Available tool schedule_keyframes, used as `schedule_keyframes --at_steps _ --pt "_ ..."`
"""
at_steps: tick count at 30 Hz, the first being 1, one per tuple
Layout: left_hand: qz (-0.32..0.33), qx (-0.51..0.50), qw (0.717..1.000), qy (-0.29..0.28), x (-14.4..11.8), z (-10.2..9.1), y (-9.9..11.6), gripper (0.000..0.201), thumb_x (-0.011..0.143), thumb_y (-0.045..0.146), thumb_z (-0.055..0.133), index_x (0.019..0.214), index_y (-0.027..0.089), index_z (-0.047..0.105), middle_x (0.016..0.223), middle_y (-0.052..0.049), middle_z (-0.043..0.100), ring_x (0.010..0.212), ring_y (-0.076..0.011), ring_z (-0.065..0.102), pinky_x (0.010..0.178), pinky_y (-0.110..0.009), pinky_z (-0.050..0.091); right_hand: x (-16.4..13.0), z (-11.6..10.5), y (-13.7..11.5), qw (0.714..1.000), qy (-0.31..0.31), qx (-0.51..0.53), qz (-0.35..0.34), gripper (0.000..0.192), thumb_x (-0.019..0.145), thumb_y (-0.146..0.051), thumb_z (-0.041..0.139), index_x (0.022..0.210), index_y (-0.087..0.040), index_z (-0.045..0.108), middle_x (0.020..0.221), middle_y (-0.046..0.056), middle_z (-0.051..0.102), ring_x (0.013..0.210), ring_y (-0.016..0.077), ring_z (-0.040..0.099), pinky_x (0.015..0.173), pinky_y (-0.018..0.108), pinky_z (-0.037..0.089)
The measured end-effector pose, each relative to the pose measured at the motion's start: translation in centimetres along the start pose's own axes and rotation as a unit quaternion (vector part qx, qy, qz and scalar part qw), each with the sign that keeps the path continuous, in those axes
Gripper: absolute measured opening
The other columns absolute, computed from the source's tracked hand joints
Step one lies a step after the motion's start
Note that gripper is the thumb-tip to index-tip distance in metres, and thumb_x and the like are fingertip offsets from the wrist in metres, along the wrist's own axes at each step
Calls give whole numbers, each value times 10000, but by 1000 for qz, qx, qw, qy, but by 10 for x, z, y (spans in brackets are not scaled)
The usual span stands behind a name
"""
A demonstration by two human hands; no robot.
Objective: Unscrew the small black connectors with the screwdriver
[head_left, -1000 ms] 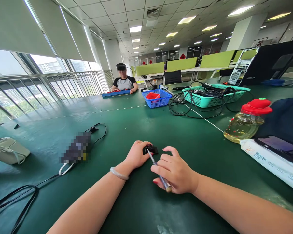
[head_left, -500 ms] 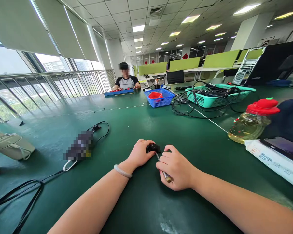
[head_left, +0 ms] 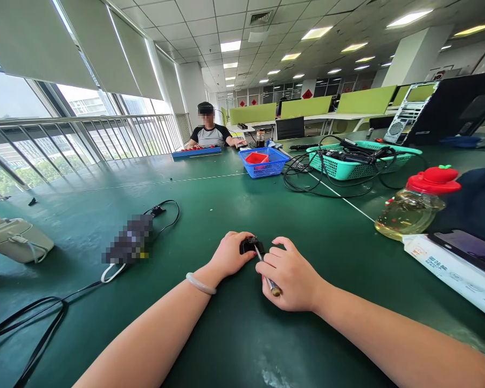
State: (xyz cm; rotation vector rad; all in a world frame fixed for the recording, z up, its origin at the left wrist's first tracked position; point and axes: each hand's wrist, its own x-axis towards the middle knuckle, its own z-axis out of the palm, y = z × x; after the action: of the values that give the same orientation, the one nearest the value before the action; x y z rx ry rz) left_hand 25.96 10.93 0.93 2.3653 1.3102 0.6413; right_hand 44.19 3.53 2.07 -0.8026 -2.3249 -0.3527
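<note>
My left hand (head_left: 235,252), with a pale bangle at the wrist, is closed on a small black box-like part (head_left: 248,247) at the middle of the green table. Fine detail shows on the part's upper side, too small to make out. My right hand (head_left: 290,275) grips a slim silver screwdriver (head_left: 271,285) with a brass-coloured end, its index finger raised off the shaft. The screwdriver slants up and left, and its thin tip reaches the black part. My left fingertips hide some of the part.
A dark pouch (head_left: 130,237) with a cord lies left, beyond it a beige case (head_left: 18,240). Ahead stand a blue basket (head_left: 263,168) and a green basket (head_left: 347,170) of cables. A red-lidded bottle (head_left: 412,210) and white box (head_left: 448,269) are right. A person (head_left: 210,132) sits opposite.
The screwdriver's tip has shifted up and left onto the black part, whose detailed upper side shows more clearly. The person opposite has moved one hand outward.
</note>
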Motion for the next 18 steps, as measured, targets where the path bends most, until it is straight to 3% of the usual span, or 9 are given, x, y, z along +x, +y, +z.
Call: schedule_keyframes --at_steps 6,11,14,18 --pt "-12 1 1000 5 1 3 -3 396 776 274 674 1169 226 645 1118 -48 706 1107 -259 578 983 -404 476 0 2 7 999 16 0 37 117 764 -156 498 755 -182 612 646 6 566 628 151 463 957 428 315" --pt "-2 1 1000 1 2 4 -6 360 784 287 690 1139 237 658 1126 -44 704 1118 -257 575 1008 -410 462 -2 5 22 983 44 94 151 175 846 -154 447 792 -196 609 677 -1 623 634 146 528 867 386 354" --pt "1 4 1000 -6 1 3 -5 386 769 285 709 1148 241 654 1119 -48 700 1122 -257 570 1006 -406 464 -4 6 32 937 73 211 269 212 893 -232 432 788 -210 615 650 -9 599 596 143 512 718 330 381" --pt "-2 7 1000 -12 0 1 -2 404 751 301 726 1146 256 655 1101 -43 700 1123 -261 569 1011 -407 459 -8 10 42 822 148 380 399 308 919 -403 436 733 -215 592 512 -45 358 489 131 338 499 278 267"
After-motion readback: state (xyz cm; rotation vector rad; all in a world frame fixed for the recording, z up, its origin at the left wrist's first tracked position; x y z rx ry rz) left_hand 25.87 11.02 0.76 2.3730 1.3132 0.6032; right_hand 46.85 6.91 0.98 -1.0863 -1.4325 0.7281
